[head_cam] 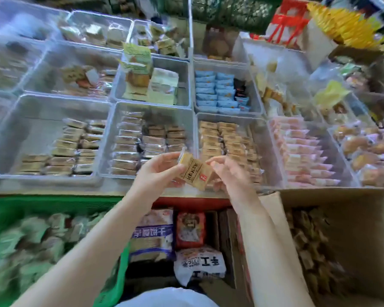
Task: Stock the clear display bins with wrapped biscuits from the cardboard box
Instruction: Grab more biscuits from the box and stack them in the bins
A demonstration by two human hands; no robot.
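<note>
My left hand [157, 169] and my right hand [227, 173] hold a small stack of tan wrapped biscuits [194, 171] between them, above the front edge of the display. The left fingers curl round the stack's left end; the right fingers pinch its right end. Just behind the stack is a clear bin [256, 129] with rows of the same tan packets. The open cardboard box [361, 220] at the lower right holds several loose tan biscuits [308, 247].
More clear bins [20, 107] of wrapped snacks fill the shelf, some pink [302, 151], some blue [220, 91]. A green basket [53, 204] of pale packets sits lower left. Bagged snacks [186, 235] lie below, between basket and box.
</note>
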